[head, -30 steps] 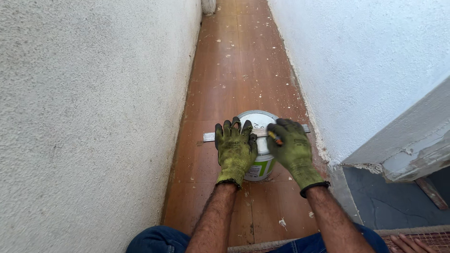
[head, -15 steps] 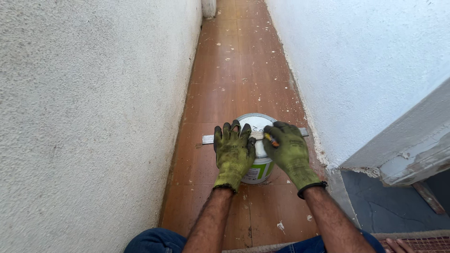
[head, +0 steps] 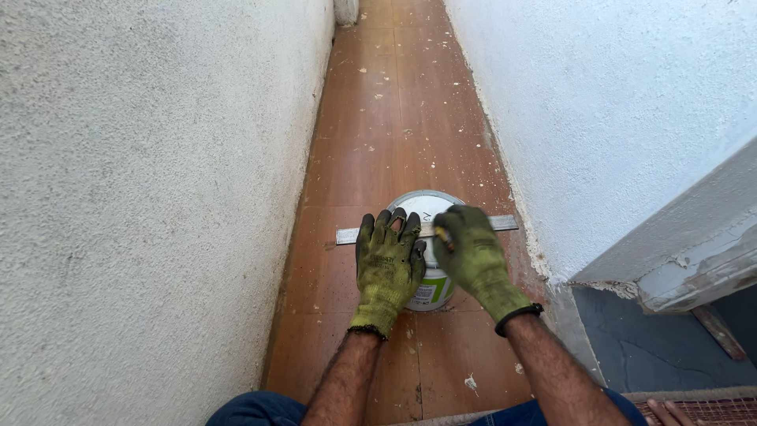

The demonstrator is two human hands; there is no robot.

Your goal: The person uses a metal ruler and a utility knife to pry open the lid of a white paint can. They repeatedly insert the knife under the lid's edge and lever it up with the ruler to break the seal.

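A white paint can (head: 430,292) with a metal lid stands on the brown tiled floor (head: 394,126) between two walls. A flat grey metal bar (head: 347,235) lies across the top of the can. My left hand (head: 388,264), in a green glove, rests flat on the can's lid with fingers spread. My right hand (head: 471,256), also gloved, is closed around a small tool with an orange tip, held against the lid's rim next to the bar. The lid is mostly hidden under both hands.
A rough white wall (head: 150,197) rises on the left and another white wall (head: 615,110) on the right. A chipped ledge (head: 694,260) juts out at the right. Paint specks dot the floor. My knees in blue trousers (head: 252,410) show at the bottom.
Both hands and the can sit slightly higher in view; my hands stay on the lid in nearly the same pose.
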